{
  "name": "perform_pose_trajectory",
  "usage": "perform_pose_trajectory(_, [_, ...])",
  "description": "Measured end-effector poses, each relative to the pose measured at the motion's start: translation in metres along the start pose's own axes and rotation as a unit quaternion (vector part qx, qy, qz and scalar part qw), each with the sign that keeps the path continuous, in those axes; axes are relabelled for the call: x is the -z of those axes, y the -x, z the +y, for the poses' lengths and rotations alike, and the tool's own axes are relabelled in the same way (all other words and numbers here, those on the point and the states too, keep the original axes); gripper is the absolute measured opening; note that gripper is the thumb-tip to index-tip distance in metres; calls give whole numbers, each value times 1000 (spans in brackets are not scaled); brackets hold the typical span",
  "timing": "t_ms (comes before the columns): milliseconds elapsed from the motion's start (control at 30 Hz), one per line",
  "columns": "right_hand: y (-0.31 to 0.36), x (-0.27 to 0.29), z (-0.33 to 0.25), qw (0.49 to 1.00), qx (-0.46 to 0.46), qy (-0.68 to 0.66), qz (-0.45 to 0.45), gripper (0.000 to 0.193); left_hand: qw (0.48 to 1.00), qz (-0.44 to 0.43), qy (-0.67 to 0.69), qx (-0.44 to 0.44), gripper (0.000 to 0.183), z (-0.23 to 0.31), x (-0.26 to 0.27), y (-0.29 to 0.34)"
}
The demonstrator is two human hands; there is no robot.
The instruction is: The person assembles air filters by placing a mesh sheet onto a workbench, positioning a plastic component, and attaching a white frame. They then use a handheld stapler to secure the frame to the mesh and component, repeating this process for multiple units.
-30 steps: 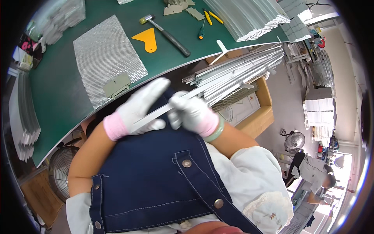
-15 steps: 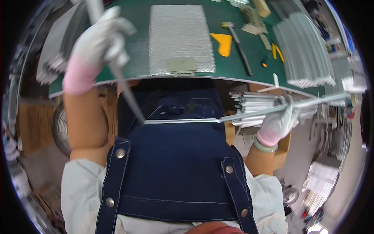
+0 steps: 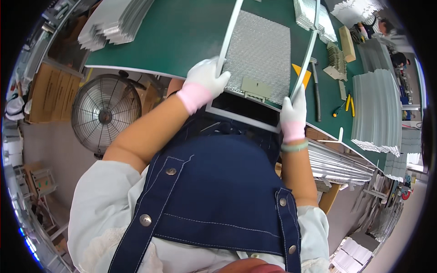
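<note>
A thin silver metal frame strip (image 3: 246, 119), bent into a U, lies with its cross-bar near my apron and its two long sides reaching over the table. My left hand (image 3: 203, 83), in a white glove with a pink cuff, is closed around the left side. My right hand (image 3: 293, 113), gloved alike, grips the right side. Between the two sides lies a silver mesh panel (image 3: 259, 50) on the green table, with a flat grey-green toothed block (image 3: 256, 88) on its near edge.
Right of the frame lie a yellow scraper (image 3: 306, 78), a hammer (image 3: 317, 98), yellow-handled pliers (image 3: 349, 105) and a stack of pleated panels (image 3: 377, 109). More panels (image 3: 116, 22) stand at the left. A floor fan (image 3: 105, 116) is below the table's left edge.
The strip's two sides, spread outward before, now point forward around the mesh panel. My left hand came down and right; my right hand moved inward. My view has shifted.
</note>
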State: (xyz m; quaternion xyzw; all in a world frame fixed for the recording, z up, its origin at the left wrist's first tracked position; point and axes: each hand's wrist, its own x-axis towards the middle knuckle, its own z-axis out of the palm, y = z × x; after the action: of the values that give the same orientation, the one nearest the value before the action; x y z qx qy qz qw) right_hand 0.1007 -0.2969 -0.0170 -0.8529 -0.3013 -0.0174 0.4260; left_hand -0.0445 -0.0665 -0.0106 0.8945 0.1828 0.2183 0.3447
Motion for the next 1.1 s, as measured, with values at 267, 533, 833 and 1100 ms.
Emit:
perform_pose_trajectory(267, [25,-8,6,994,-51,77,-55,56,972,-116,-102,179,47,-14,38,38])
perform_pose_trajectory(533, [61,-13,9,958,-192,-212,5,57,872,-124,342,328,29,-22,8,62])
perform_pose_trajectory(833, [62,-7,0,927,-290,-226,-69,54,852,-228,362,301,27,-61,36,62])
perform_pose_trajectory(1100, [61,-5,-10,830,-404,-344,-173,19,790,-158,462,371,30,-48,33,87])
